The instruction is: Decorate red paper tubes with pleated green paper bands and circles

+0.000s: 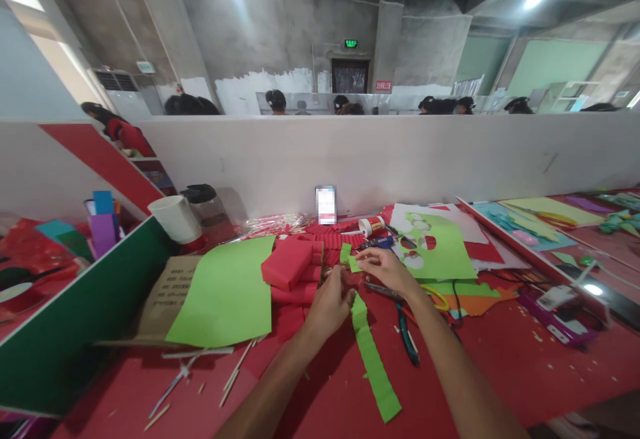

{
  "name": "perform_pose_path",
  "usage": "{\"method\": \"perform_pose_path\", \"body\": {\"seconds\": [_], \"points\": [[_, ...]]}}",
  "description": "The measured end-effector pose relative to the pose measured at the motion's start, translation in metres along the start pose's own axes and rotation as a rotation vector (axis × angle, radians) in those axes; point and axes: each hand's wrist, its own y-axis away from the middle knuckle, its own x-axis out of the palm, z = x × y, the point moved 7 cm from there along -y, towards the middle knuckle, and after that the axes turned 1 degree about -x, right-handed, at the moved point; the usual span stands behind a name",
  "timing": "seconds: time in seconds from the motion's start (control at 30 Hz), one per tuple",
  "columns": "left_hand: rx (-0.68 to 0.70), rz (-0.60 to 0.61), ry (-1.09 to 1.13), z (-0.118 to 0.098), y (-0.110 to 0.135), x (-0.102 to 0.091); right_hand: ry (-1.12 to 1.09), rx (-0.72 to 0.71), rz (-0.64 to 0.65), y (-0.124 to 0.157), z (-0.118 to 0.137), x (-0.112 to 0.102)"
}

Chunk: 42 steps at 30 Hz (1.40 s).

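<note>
My left hand (327,305) is curled, its fingers pinched at the top end of a long green paper strip (373,362) that runs toward me over the red table. My right hand (383,269) is closed a little farther back, pinching a small green paper piece (350,259). Pleated red paper pieces (293,269) lie just left of both hands. A large green sheet (227,295) lies farther left. Scissors (407,339) rest on the table under my right forearm.
A white cup (175,219) and a dark jar (205,205) stand at the back left. A phone (326,204) leans on the white partition (400,152). A green sheet with round holes (440,245), a glue tube (373,225), wooden sticks (235,372), and a green divider (75,312) surround the work spot.
</note>
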Motion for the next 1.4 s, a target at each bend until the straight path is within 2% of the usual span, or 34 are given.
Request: {"method": "perform_pose_path", "body": {"seconds": [0.23, 0.47, 0.63, 0.7, 0.73, 0.87, 0.93, 1.0, 1.07, 1.23, 1.4], "points": [[0.009, -0.107, 0.228, -0.009, -0.003, -0.016, 0.011, -0.005, 0.074, 0.003, 0.006, 0.005], [-0.087, -0.058, 0.545, 0.000, -0.011, -0.008, 0.019, -0.013, 0.155, 0.004, 0.008, 0.015], [-0.148, -0.051, 0.643, 0.002, -0.011, -0.006, 0.046, -0.046, 0.175, 0.004, 0.008, 0.018], [-0.162, -0.066, 0.646, 0.004, -0.010, -0.006, 0.101, -0.066, 0.127, 0.002, 0.007, 0.011], [-0.165, -0.075, 0.642, 0.005, -0.010, -0.005, 0.159, -0.078, 0.060, 0.001, 0.006, 0.003], [-0.151, -0.090, 0.650, 0.011, -0.011, -0.001, 0.627, -0.012, -0.384, 0.003, -0.001, -0.049], [-0.140, -0.091, 0.647, 0.014, -0.012, 0.001, 0.865, 0.064, -0.495, 0.006, -0.007, -0.065], [-0.134, -0.099, 0.634, 0.016, -0.012, 0.002, 1.001, 0.122, -0.499, 0.007, -0.015, -0.071], [-0.131, -0.103, 0.622, 0.017, -0.012, 0.003, 1.047, 0.161, -0.466, 0.006, -0.022, -0.071], [-0.118, -0.095, 0.611, 0.016, -0.012, 0.002, 1.060, 0.214, -0.431, 0.004, -0.032, -0.067], [-0.076, -0.093, 0.600, 0.015, -0.012, 0.002, 1.059, 0.206, -0.436, 0.003, -0.030, -0.069]]}}
